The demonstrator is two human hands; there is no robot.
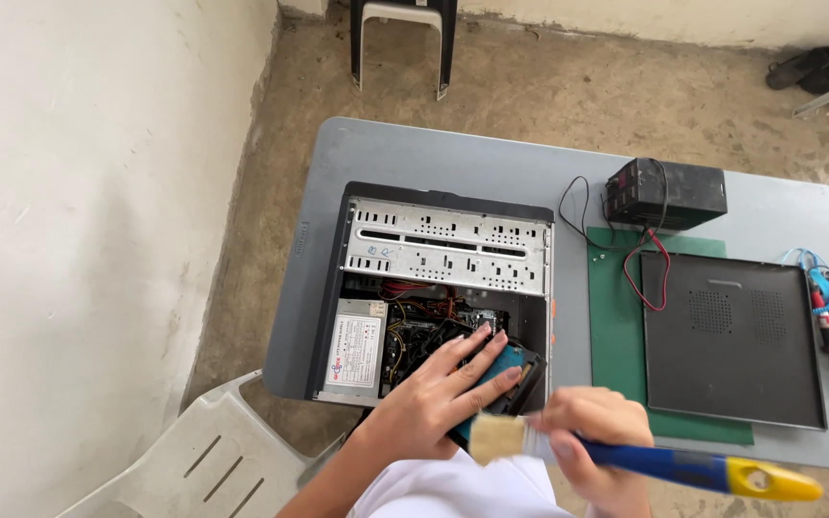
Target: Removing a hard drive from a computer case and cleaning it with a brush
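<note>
Blue-handled paintbrush [626, 456] is gripped in my right hand [592, 443]; my left hand [443, 388] lies flat, fingers spread, on the circuit board [509, 366] over the open computer case [443, 288].

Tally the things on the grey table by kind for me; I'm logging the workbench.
Open computer case: 1
Black side panel: 1
Green mat: 1
Black battery: 1
Paintbrush, held in the right hand: 1
Total: 5
</note>
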